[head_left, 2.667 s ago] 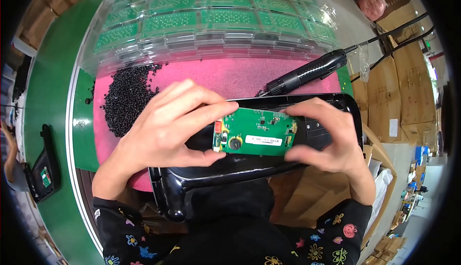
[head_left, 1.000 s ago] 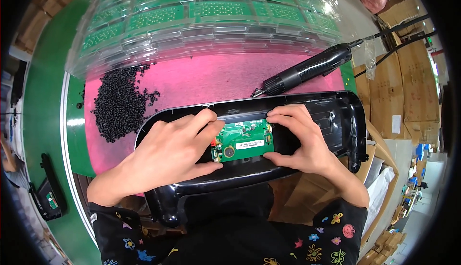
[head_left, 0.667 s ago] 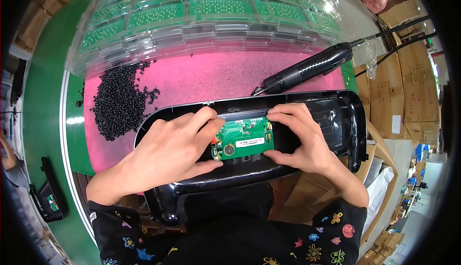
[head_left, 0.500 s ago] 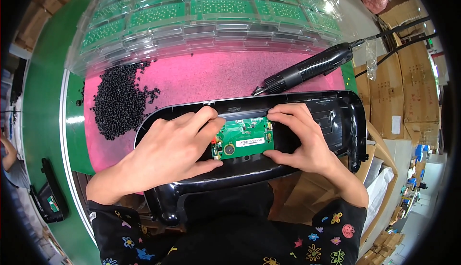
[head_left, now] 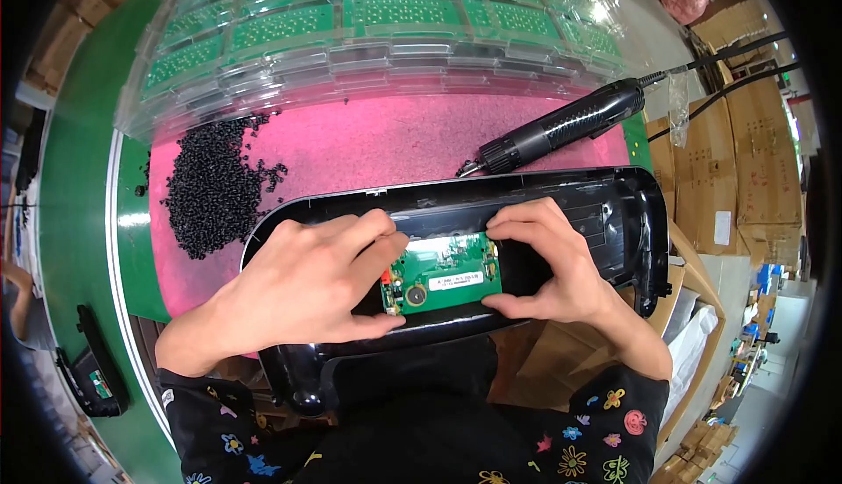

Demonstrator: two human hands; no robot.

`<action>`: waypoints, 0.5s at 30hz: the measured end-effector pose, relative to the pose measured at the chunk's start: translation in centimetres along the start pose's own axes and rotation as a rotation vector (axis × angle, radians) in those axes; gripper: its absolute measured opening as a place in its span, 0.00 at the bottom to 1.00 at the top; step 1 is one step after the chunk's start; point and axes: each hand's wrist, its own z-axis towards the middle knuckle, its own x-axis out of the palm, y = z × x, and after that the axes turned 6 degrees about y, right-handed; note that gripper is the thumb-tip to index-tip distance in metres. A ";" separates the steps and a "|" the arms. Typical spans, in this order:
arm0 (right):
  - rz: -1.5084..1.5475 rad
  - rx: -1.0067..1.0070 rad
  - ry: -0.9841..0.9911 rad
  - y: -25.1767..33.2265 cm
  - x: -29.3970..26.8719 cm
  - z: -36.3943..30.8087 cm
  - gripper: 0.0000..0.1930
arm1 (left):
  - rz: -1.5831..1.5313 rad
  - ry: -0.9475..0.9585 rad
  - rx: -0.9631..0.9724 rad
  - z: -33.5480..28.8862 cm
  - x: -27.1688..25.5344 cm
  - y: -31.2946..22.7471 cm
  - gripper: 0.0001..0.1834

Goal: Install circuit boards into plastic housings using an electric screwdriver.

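Note:
A green circuit board with a white label and a small round part lies over the middle of a long glossy black plastic housing. My left hand grips the board's left end, thumb at its lower corner and fingers curled at the upper one. At the opposite end, my right hand pinches the board's edge between thumb and fingertips. The board tilts slightly inside the housing; whether it touches the floor beneath cannot be made out. Fingers hide parts of both short edges.
Behind the housing, a black electric screwdriver rests on the pink mat. A heap of small black screws sits left. Clear trays of green boards stand at the back. Cardboard boxes are on the right; another black housing lies far left.
The circuit board has shifted slightly toward me and left, its upper edge now lower in the housing. Both hands moved with it and kept their hold.

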 end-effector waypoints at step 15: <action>-0.045 0.049 -0.036 -0.1 0.5 -0.5 0.37 | 0.026 0.060 -0.166 0.3 0.3 -1.1 0.34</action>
